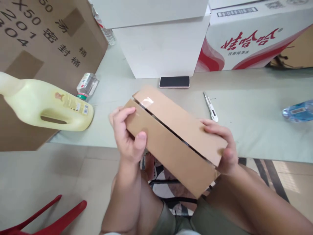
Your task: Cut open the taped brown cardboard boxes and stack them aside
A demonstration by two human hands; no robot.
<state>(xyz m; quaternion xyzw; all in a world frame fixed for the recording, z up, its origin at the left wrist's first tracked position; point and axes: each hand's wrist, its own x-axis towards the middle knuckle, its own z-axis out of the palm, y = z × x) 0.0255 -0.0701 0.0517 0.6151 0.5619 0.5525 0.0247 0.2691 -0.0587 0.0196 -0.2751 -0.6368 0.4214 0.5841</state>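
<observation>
A brown cardboard box (171, 147) is held tilted over my lap, at the front edge of the table. Two flaps meet along its upper side with a narrow dark gap between them, and a piece of clear tape shines near the far left end. My left hand (128, 133) grips the left end, thumb on the near flap. Around the right end is my right hand (226, 147), its fingers on the far flap. Beyond the box a white box cutter (210, 107) lies on the table, near my right fingers. What the box contains is hidden.
On the pale green tabletop (256, 130) are a phone (174, 82), a blue-tinted bottle (298, 111), a small clear bottle (86, 86) and a yellow jug (49, 104). White cartons (161, 49) and a large brown carton (53, 39) stand behind. Red legs (63, 217) show lower left.
</observation>
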